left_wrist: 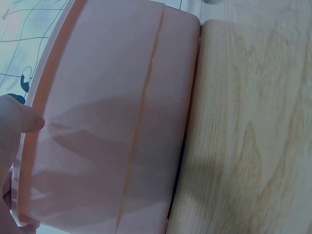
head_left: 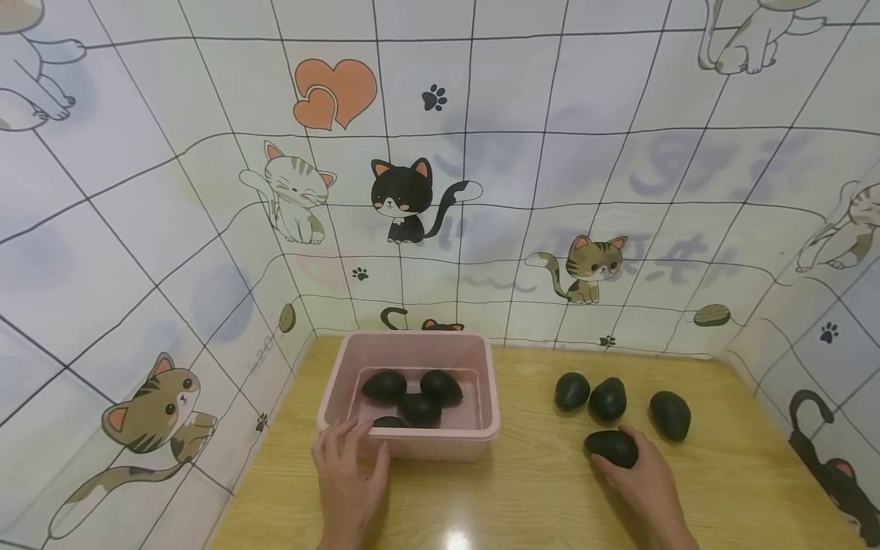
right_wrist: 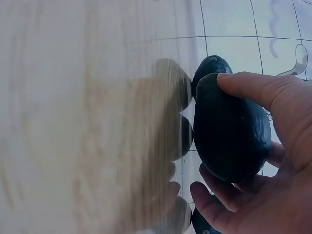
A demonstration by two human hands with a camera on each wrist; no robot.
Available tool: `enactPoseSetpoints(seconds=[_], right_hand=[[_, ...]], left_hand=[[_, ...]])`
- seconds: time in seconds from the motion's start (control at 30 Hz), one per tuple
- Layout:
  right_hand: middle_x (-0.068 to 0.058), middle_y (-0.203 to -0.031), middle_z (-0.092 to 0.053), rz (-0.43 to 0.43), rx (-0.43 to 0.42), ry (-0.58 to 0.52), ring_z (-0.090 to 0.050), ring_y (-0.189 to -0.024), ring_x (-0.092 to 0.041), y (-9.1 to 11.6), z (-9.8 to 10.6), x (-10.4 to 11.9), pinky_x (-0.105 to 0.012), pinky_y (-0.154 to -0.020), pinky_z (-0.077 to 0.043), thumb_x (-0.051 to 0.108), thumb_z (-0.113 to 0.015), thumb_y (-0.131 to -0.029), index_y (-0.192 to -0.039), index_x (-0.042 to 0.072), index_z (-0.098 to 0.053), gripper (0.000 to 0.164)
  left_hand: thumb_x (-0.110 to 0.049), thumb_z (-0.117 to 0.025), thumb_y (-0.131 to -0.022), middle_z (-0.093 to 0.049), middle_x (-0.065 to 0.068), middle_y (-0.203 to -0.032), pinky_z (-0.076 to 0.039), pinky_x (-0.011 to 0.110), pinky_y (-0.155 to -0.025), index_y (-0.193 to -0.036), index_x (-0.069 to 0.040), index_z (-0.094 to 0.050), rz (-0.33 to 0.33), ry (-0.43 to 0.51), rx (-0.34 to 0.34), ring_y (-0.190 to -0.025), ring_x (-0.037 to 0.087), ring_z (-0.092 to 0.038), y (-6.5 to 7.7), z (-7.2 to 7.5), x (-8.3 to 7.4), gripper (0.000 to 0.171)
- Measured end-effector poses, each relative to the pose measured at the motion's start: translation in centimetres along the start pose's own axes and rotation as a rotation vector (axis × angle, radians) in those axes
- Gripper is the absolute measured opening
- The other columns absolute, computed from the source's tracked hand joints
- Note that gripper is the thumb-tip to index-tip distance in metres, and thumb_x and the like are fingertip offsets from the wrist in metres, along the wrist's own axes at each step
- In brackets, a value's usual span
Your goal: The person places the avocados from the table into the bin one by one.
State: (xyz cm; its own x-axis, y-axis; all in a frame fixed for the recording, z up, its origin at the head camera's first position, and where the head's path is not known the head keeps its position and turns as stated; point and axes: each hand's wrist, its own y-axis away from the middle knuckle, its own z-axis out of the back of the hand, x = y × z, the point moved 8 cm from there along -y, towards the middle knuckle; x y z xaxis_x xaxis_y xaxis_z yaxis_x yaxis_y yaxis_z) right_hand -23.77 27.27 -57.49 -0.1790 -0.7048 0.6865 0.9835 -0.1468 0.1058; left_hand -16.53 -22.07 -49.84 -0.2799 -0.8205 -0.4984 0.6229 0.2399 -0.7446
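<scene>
A pink plastic bin (head_left: 440,444) stands on the wooden table, with several dark green avocados (head_left: 421,410) lying inside it. My left hand (head_left: 349,466) grips the bin's near rim at its left corner, fingers over the edge and thumb along the outside wall. In the left wrist view, a fingertip bends over the rim (left_wrist: 39,97). To the right, my right hand (head_left: 642,473) holds one avocado (right_wrist: 231,129) between thumb and fingers, low over the table. Just behind it sit two avocados (head_left: 572,392) side by side, and another avocado (head_left: 670,416) lies farther right.
The light wooden tabletop (head_left: 536,489) runs back to a wall (head_left: 495,191) covered with cat-print sheeting, which also rises at the left and right sides. The bin's back edge is close to the rear wall.
</scene>
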Motion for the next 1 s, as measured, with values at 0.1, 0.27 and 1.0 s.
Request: enactPoseSetpoints(seconds=[0.1, 0.27, 1.0], right_hand=[[-0.037, -0.164, -0.033, -0.002, -0.010, 0.001, -0.038, -0.145, -0.060, 0.1, 0.1, 0.1, -0.073, -0.112, -0.038, 0.053, -0.080, -0.091, -0.162, 0.000, -0.032, 0.101], [-0.037, -0.164, -0.033, -0.007, -0.023, -0.007, -0.038, -0.146, -0.060, 0.2, 0.3, 0.5, -0.073, -0.114, -0.038, 0.056, -0.079, -0.091, -0.163, 0.000, -0.031, 0.103], [-0.033, -0.161, -0.042, 0.033, -0.061, -0.011, -0.046, -0.142, -0.056, 0.9, 1.4, 2.3, -0.069, -0.110, -0.042, 0.059, -0.081, -0.089, -0.160, 0.003, -0.038, 0.099]], left_hand=[[-0.021, -0.082, -0.081, -0.063, 0.020, -0.124, -0.036, 0.055, -0.103, -0.114, -0.007, -0.073, -0.001, -0.002, -0.003, -0.123, 0.046, -0.048, 0.0, 0.0, 0.0, 0.037], [-0.020, -0.083, -0.080, -0.064, 0.020, -0.123, -0.036, 0.055, -0.102, -0.114, -0.007, -0.072, -0.009, -0.009, -0.007, -0.122, 0.046, -0.048, 0.0, 0.1, -0.1, 0.038], [-0.020, -0.082, -0.080, -0.064, 0.021, -0.123, -0.036, 0.053, -0.102, -0.112, -0.007, -0.072, -0.012, -0.010, -0.011, -0.121, 0.045, -0.048, -0.1, 0.1, 0.0, 0.037]])
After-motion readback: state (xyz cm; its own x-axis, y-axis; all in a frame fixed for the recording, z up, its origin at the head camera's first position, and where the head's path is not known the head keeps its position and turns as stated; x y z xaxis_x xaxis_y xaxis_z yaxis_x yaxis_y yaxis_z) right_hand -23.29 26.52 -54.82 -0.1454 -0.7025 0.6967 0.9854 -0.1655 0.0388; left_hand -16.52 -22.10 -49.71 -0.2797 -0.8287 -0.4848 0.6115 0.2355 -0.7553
